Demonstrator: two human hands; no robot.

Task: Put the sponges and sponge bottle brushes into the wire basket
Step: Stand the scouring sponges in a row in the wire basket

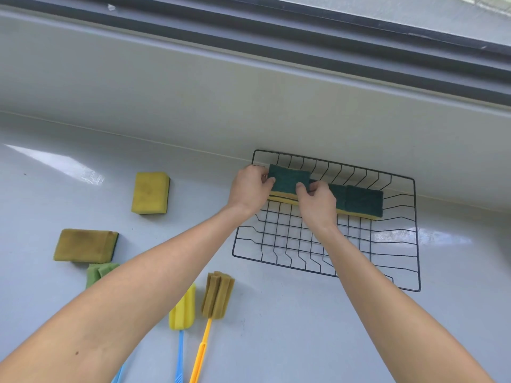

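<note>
A black wire basket (409, 283) lies on the grey counter at the right. Along its far side lie green-topped yellow sponges (363, 201) in a row. My left hand (249, 189) and my right hand (316, 201) both grip another green-topped sponge (289, 178) at the basket's far left corner. On the counter to the left lie a yellow sponge (150, 192) and a brownish sponge (85, 246). Nearer me lie three bottle brushes: a green-headed one (98, 272) partly hidden by my left arm, a yellow-headed one (183, 306) with a blue handle, and a brown-headed one (218, 294) with an orange handle.
The counter (276, 327) meets a low pale wall ledge (193, 106) right behind the basket. A dark window frame (331, 31) runs above that.
</note>
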